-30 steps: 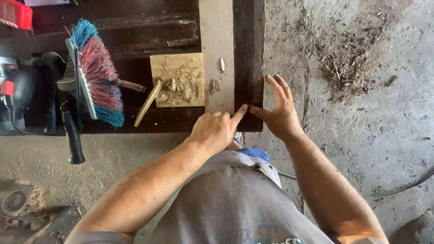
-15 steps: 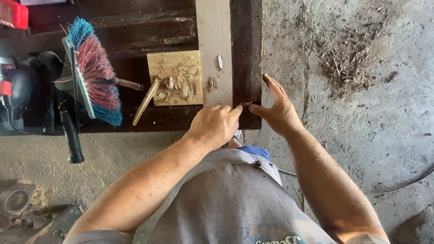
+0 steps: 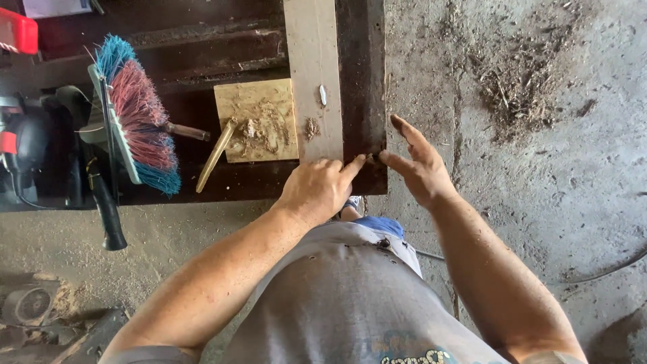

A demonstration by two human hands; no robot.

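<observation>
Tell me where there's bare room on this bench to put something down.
Bare dark bench top lies above the square plywood piece, between the brush and the pale plank. The near right corner is crowded by the left hand and right hand.

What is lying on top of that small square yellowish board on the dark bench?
On the yellowish board lies a heap of sawdust and wood chips. A pale plank borders its right edge. What lies beneath the board is covered.

Brush (image 3: 138, 125) left of the square board (image 3: 259, 121), plank (image 3: 313, 74) right of it, all on the workbench (image 3: 364, 87).
</observation>
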